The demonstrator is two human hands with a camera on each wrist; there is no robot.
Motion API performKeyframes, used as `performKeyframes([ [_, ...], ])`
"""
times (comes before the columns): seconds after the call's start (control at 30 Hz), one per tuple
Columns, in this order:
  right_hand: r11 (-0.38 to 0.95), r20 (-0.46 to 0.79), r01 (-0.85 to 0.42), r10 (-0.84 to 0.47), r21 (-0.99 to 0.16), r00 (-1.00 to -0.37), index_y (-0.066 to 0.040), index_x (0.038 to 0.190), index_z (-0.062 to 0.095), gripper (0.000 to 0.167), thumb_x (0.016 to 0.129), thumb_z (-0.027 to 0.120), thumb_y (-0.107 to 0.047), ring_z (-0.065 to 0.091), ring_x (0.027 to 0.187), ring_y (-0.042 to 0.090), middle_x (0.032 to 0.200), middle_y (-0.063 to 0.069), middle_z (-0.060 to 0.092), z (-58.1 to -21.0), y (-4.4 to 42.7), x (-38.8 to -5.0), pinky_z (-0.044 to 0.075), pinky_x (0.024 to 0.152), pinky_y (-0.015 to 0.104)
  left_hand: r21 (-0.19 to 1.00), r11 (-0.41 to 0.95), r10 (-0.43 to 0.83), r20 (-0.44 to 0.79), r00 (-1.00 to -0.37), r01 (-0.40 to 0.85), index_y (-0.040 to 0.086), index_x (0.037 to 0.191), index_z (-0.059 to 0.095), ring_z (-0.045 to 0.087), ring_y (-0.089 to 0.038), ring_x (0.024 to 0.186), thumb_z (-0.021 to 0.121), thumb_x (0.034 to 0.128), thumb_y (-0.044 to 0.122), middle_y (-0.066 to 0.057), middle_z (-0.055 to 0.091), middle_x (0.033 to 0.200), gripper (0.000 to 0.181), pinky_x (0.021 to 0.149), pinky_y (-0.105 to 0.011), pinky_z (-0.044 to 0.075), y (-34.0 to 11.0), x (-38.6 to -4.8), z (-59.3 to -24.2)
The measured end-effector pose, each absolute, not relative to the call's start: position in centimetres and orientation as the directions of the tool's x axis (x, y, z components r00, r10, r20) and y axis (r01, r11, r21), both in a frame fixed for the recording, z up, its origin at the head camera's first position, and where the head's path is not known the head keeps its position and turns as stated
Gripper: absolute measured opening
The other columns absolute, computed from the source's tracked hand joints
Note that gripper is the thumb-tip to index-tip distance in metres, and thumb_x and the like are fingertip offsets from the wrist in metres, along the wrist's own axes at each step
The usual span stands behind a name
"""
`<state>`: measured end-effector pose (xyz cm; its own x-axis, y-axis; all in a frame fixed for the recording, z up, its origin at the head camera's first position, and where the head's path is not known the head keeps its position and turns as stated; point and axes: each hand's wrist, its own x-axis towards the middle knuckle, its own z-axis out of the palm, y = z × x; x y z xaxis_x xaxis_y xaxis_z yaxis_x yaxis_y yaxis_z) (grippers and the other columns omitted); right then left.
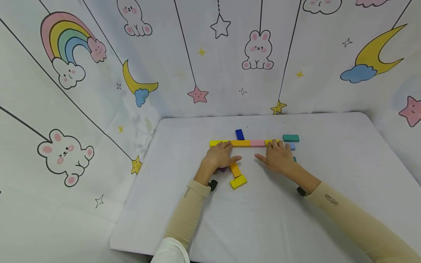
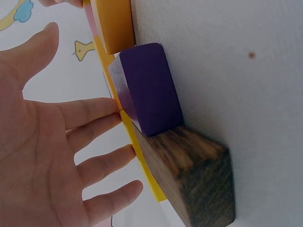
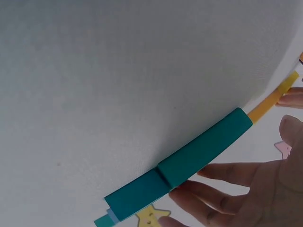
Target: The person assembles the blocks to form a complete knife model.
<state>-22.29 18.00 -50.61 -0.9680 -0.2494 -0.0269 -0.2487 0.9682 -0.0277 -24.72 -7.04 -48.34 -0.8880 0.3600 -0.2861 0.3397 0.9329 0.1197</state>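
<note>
Evenly, your left hand (image 1: 218, 156) and right hand (image 1: 279, 157) rest loosely extended fingers near opposite ends of the row (image 1: 244, 143), gripping nothing, probably to keep it straight. It lies across the table (image 1: 335, 168): 4 colour sections end to end, yellow, orange, pink, yellow, plain and slim. Just behind sits a blue block (image 1: 239, 134); a purple block (image 2: 151, 90) touches a wood-grained brown block (image 2: 189, 161) beside your left hand.
</note>
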Motion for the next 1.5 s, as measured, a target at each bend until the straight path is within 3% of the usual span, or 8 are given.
performKeyframes([
  [0.83,0.971,-0.029,-0.235,-0.236,-0.043,-0.971,0.016,0.142,0.05,0.087,0.105,0.048,-0.062,0.05,0.125,0.053,0.138,0.037,0.052,-50.2,17.3,-22.5,0.035,0.112,0.074,0.124,0.936,0.353,-0.281,-0.893,0.331,0.014,0.163,0.038,0.029,-0.028,0.157,0.043,0.101,0.073,0.001,0.029,0.171,0.086,0.125,-0.048,0.031,-7.2,-24.8,-48.0],
  [1.1,0.968,-0.03,-0.242,-0.244,-0.064,-0.969,0.011,0.134,0.06,0.078,0.106,0.047,-0.06,0.055,0.113,0.048,0.126,0.033,0.057,-49.7,17.6,-22.8,0.044,0.103,0.067,0.129,0.936,0.352,-0.284,-0.892,0.328,0.015,0.164,0.037,0.028,-0.028,0.157,0.043,0.1008,0.073,0.001,0.029,0.171,0.086,0.125,-0.049,0.032,-7.3,-24.7,-48.0],
  [1.33,0.953,-0.082,-0.263,-0.277,-0.151,-0.957,0.005,0.148,0.051,0.076,0.108,0.043,-0.059,0.043,0.139,0.05,0.154,0.034,0.042,-49.3,17.7,-23.4,0.036,0.113,0.071,0.128,0.934,0.356,-0.289,-0.889,0.333,0.015,0.164,0.036,0.028,-0.028,0.157,0.043,0.1009,0.073,0.001,0.029,0.172,0.086,0.125,-0.049,0.031,-7.2,-24.9,-48.3],
  [1.5,0.926,-0.061,-0.325,-0.342,-0.193,-0.938,0.004,0.148,0.052,0.072,0.109,0.045,-0.056,0.037,0.147,0.049,0.16,0.032,0.036,-49.0,17.2,-24.1,0.03,0.118,0.071,0.128,0.933,0.361,-0.293,-0.885,0.337,0.015,0.165,0.034,0.027,-0.028,0.157,0.042,0.1008,0.074,0.0,0.028,0.172,0.087,0.125,-0.048,0.03,-7.1,-24.9,-48.5],
])
